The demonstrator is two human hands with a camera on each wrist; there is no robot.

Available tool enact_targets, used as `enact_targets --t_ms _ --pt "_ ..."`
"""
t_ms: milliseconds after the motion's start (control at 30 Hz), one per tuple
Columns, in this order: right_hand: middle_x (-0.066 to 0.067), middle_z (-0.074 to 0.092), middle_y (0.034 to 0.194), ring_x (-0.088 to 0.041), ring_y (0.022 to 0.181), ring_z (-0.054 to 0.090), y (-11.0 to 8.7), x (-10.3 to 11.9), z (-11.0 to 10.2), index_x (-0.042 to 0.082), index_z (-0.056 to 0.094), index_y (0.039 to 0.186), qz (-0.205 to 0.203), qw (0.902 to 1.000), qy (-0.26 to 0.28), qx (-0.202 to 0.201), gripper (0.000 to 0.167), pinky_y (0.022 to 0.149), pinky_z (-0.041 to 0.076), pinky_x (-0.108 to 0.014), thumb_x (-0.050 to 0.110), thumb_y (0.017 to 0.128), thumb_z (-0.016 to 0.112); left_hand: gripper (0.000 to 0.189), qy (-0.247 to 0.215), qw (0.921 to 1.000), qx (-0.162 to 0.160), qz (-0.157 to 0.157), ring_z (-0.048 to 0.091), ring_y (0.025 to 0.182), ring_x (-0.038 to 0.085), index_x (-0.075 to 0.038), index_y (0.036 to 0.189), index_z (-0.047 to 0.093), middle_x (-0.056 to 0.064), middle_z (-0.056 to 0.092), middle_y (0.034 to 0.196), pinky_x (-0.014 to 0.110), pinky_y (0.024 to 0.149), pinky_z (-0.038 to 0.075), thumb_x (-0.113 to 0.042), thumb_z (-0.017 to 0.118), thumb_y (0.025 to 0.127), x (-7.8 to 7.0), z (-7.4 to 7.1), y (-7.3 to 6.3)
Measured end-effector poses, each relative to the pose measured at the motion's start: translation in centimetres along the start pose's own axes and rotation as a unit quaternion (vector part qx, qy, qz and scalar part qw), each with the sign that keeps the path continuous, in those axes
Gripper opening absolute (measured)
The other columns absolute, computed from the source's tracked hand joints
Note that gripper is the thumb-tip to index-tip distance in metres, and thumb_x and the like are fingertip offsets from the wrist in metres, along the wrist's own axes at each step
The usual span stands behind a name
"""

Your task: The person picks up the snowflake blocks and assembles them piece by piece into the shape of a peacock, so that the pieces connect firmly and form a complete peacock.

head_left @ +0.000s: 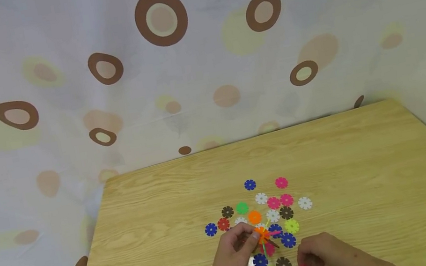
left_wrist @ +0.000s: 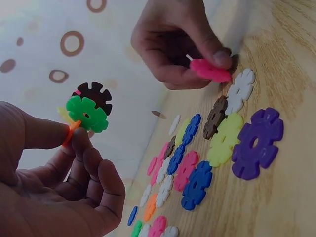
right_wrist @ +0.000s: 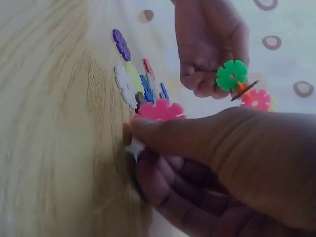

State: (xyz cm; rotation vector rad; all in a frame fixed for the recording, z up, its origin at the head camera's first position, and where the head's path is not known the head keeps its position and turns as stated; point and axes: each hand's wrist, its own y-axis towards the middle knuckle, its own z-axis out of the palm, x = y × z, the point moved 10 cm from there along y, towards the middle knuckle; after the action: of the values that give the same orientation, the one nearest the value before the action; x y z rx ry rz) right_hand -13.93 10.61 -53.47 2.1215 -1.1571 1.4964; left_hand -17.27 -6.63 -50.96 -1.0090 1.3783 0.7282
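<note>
My left hand (head_left: 232, 247) pinches an orange notched plastic disc (head_left: 262, 234) between thumb and fingers, above the scattered pieces. Slotted into its rim are a green disc (left_wrist: 88, 116), a brown disc (left_wrist: 98, 92), a pink disc (right_wrist: 255, 100) and a yellow one, mostly hidden in the wrist views. Lower right, close over the table, my right hand (head_left: 324, 253) pinches a separate pink disc (left_wrist: 210, 70) by its edge. That piece is apart from the joined cluster. A small white bit shows beside the right fingers in the left wrist view; what it is I cannot tell.
Many loose notched discs lie flat on the wooden table (head_left: 158, 209), among them a purple disc (left_wrist: 257, 143), a white disc (head_left: 305, 203) and a blue disc (head_left: 250, 185). A patterned curtain (head_left: 200, 59) hangs behind the table's back edge.
</note>
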Motion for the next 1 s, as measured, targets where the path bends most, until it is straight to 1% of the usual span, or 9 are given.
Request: enact_targets --t_ms 133,233,400,500,567,700,767,867,1000 --pt "0.013 0.075 0.091 0.005 0.077 0.064 -0.1 1.2 -1.5 0.021 0.078 0.100 -0.047 0.9967 -0.014 -0.065 0.005 0.065 0.061 -0.022 0.017 0.099 0.082 0.022 -0.004 1.0000 -0.006 -0.005 0.068 0.091 0.011 0.003 0.112 0.069 0.018 0.072 0.104 0.022 0.087 0.060 -0.018 0.065 0.109 0.2 -0.2 0.0" --pt "0.011 0.078 0.095 0.003 0.083 0.069 -0.5 2.6 -3.2 0.022 0.079 0.103 -0.076 0.9864 -0.049 -0.138 0.007 0.071 0.064 -0.022 0.017 0.099 0.081 0.022 -0.010 0.9999 -0.009 -0.009 0.068 0.092 0.011 0.004 0.114 0.068 0.010 0.072 0.104 0.022 0.087 0.060 -0.017 0.066 0.108 0.4 -0.2 -0.1" --pt "0.009 0.082 0.099 -0.001 0.088 0.076 -1.0 5.8 -6.3 0.021 0.080 0.107 -0.144 0.9517 -0.102 -0.251 0.025 0.076 0.065 -0.020 0.000 0.094 0.082 0.021 -0.012 0.9998 -0.008 -0.011 0.066 0.091 0.010 0.003 0.113 0.068 0.003 0.069 0.100 0.021 0.087 0.060 -0.018 0.064 0.110 0.5 -0.2 -0.1" --pt "0.009 0.083 0.100 -0.002 0.090 0.078 -0.9 7.3 -7.7 0.022 0.082 0.108 -0.175 0.9334 -0.119 -0.290 0.034 0.077 0.066 -0.019 -0.007 0.090 0.082 0.023 0.006 0.9999 0.011 -0.003 0.061 0.086 0.007 0.001 0.109 0.067 -0.001 0.063 0.093 0.019 0.084 0.056 -0.020 0.059 0.112 0.2 0.0 -0.2" --pt "0.010 0.083 0.100 0.000 0.092 0.078 -0.4 7.5 -8.1 0.023 0.083 0.109 -0.173 0.9376 -0.104 -0.283 0.033 0.079 0.067 -0.021 -0.006 0.092 0.082 0.025 0.016 0.9994 0.031 0.004 0.056 0.083 0.005 0.001 0.109 0.066 -0.001 0.059 0.091 0.018 0.080 0.051 -0.021 0.056 0.114 0.0 0.4 -0.2" --pt "0.006 0.085 0.102 -0.002 0.095 0.079 1.1 7.0 -7.7 0.021 0.084 0.109 -0.154 0.9627 -0.029 -0.220 0.022 0.082 0.068 -0.026 0.003 0.097 0.079 0.026 0.033 0.9970 0.069 0.013 0.052 0.082 0.003 -0.001 0.108 0.064 0.000 0.055 0.090 0.017 0.078 0.047 -0.023 0.053 0.116 -0.5 1.2 -0.4" --pt "0.004 0.085 0.103 -0.005 0.096 0.080 1.5 6.6 -7.3 0.019 0.083 0.110 -0.148 0.9700 0.006 -0.193 0.017 0.083 0.069 -0.028 0.006 0.100 0.078 0.027 0.039 0.9961 0.078 0.015 0.051 0.082 0.000 -0.001 0.108 0.064 -0.001 0.054 0.091 0.017 0.079 0.046 -0.024 0.051 0.116 -0.7 1.4 -0.5" --pt "0.001 0.085 0.104 -0.011 0.096 0.081 1.9 6.4 -6.6 0.017 0.083 0.110 -0.150 0.9741 0.031 -0.166 0.014 0.084 0.069 -0.029 0.009 0.101 0.076 0.028 0.045 0.9955 0.082 0.015 0.049 0.081 0.000 -0.002 0.106 0.063 -0.001 0.051 0.090 0.016 0.078 0.044 -0.024 0.050 0.117 -0.8 1.6 -0.6" --pt "0.001 0.085 0.104 -0.016 0.093 0.081 2.0 6.8 -6.0 0.018 0.083 0.111 -0.174 0.9721 0.036 -0.153 0.015 0.084 0.069 -0.030 0.008 0.101 0.076 0.028 0.050 0.9954 0.081 0.013 0.048 0.082 0.001 -0.002 0.106 0.063 -0.001 0.051 0.090 0.017 0.078 0.044 -0.025 0.049 0.117 -0.8 1.5 -0.6"
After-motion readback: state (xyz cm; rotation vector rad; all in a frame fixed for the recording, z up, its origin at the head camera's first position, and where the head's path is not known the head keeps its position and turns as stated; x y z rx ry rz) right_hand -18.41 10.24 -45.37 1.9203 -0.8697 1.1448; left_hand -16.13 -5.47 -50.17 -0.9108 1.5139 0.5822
